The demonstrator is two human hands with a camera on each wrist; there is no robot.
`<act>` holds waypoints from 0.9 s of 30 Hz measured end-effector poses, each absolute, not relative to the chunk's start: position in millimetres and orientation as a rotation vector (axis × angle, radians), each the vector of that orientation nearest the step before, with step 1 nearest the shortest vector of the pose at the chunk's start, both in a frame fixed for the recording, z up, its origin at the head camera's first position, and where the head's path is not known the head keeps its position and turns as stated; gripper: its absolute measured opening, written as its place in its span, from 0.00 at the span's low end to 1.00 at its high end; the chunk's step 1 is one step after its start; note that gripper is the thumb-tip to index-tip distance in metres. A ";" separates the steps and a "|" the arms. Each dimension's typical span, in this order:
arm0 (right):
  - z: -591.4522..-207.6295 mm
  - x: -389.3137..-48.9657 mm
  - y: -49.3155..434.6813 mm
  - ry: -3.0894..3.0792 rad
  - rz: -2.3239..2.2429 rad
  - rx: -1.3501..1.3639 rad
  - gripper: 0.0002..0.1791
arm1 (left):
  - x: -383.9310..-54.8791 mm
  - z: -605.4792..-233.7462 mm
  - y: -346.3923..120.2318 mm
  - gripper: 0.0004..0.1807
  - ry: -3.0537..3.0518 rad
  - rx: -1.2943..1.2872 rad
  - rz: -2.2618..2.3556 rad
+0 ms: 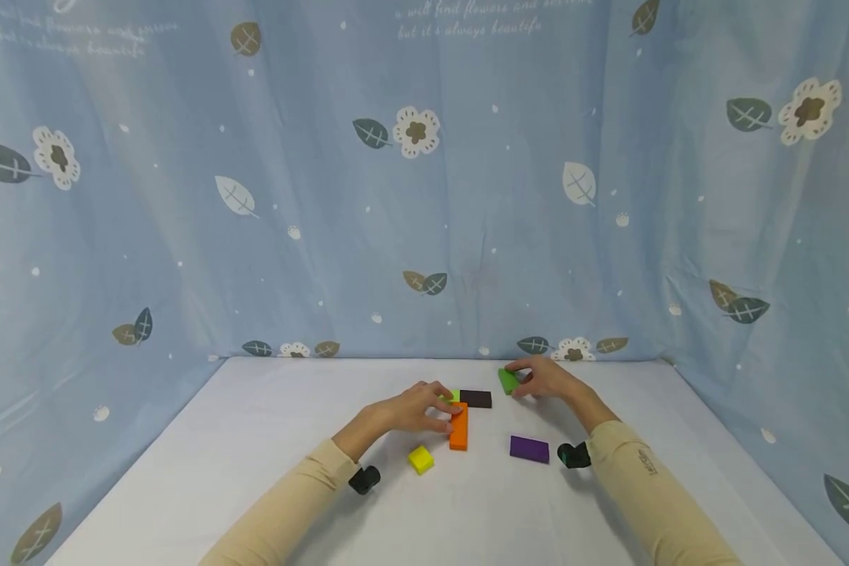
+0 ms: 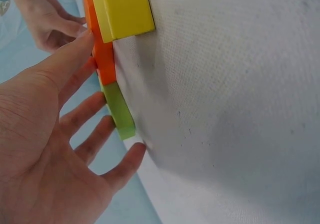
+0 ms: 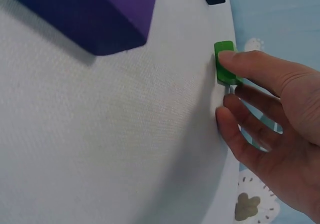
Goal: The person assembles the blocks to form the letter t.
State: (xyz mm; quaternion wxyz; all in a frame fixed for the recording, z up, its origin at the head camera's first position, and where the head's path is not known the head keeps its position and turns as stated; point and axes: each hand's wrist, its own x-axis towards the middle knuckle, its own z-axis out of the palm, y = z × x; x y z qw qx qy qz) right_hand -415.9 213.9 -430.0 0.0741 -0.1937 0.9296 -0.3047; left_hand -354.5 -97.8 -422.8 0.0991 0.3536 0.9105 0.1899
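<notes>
My left hand (image 1: 416, 409) is at the orange block (image 1: 459, 434), with thumb and index finger at its far half. The left wrist view shows its other fingers spread beside the lime green block (image 2: 118, 109). That block touches a dark block (image 1: 476, 399) at the far end of the orange one. Farther back on the right, my right hand (image 1: 543, 377) pinches a green block (image 1: 508, 381) between thumb and fingers. In the right wrist view the thumb lies on this green block (image 3: 225, 62), and the lower fingers curl loosely near the tabletop.
A yellow block (image 1: 420, 460) lies in front of the left hand. To the right of the orange block lies a purple block (image 1: 529, 450). The white table (image 1: 311, 393) ends at a blue patterned curtain (image 1: 325, 236) behind and at both sides.
</notes>
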 end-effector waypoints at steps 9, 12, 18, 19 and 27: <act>-424.0 -415.6 213.9 2.760 -0.893 -0.604 0.33 | -355.4 -421.4 -99.2 0.23 2.673 1.053 0.569; -423.6 -415.8 213.8 2.750 -0.883 -0.598 0.33 | -356.0 -422.4 -99.2 0.23 2.670 1.048 0.566; -422.1 -416.2 213.6 2.766 -0.848 -0.629 0.32 | -359.1 -422.1 -98.1 0.24 2.680 1.049 0.542; -422.0 -416.1 213.5 2.772 -0.842 -0.639 0.32 | -359.3 -421.8 -97.9 0.24 2.680 1.046 0.542; -423.1 -415.7 213.9 2.777 -0.822 -0.678 0.31 | -357.5 -422.4 -97.8 0.23 2.677 1.055 0.554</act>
